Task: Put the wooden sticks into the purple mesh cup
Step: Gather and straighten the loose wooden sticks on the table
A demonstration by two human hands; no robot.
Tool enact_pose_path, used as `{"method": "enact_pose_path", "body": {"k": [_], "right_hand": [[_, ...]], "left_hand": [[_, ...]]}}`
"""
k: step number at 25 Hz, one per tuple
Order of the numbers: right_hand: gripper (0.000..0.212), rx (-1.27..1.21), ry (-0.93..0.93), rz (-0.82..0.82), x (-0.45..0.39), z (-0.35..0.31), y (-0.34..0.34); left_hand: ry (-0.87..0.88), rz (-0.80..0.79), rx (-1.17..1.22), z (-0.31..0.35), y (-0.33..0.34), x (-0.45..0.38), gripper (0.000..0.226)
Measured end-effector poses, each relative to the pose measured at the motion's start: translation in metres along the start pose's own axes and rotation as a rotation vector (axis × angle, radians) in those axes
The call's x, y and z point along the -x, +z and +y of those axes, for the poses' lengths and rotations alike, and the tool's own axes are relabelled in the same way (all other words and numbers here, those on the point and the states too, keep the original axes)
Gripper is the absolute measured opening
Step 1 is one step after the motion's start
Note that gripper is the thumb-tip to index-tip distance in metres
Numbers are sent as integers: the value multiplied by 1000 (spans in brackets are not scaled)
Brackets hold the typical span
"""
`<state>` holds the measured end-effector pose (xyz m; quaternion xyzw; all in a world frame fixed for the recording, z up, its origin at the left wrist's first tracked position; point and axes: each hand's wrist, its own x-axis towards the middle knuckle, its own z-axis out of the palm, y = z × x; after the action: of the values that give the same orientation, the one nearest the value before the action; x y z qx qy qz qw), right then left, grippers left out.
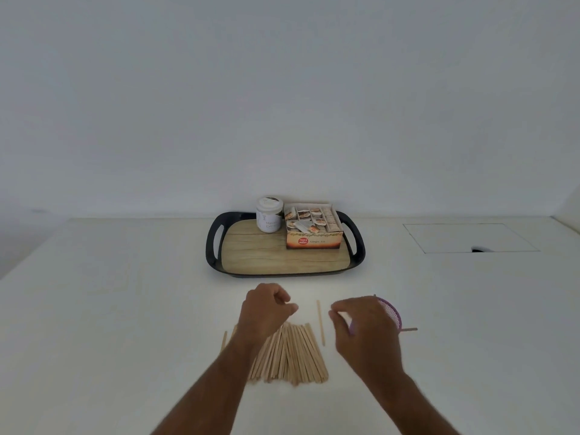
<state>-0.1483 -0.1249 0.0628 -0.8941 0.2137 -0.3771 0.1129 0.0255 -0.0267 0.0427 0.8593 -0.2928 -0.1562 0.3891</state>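
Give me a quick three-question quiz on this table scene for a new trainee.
1. True or false: the jar stands on the tray.
2. Which hand is nearer the purple cup: A) left hand, B) right hand?
3. Where does the single stick lie relative to the pile of sticks?

Key: 1. True. 2. B. 3. Just right of the pile, apart from it, between the two hands.

Bare forearms [219, 381], seemingly sleeveless (motion-blurred)
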Motion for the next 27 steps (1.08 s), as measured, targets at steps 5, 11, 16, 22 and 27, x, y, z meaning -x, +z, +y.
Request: {"method": "enact_pose_path", "body": {"k": [5, 11, 16, 22, 27], "right_hand": [[26, -21, 318, -487, 12, -8, 45], [42, 82, 436, -778, 19, -1, 76], [31, 72, 490, -712, 13, 1, 76], [14, -22, 527, -643, 15, 5, 75], [6, -125, 551, -551, 12, 6, 70]], "left_hand": [[-110, -122, -290, -26, 5, 7, 38], [-160, -164, -403, -31, 13, 13, 57], [-206, -179, -331, -31, 12, 9, 39], [-287, -189, -213, -36, 11, 4, 23], [-303, -182, -189, -40, 11, 3, 16]]}}
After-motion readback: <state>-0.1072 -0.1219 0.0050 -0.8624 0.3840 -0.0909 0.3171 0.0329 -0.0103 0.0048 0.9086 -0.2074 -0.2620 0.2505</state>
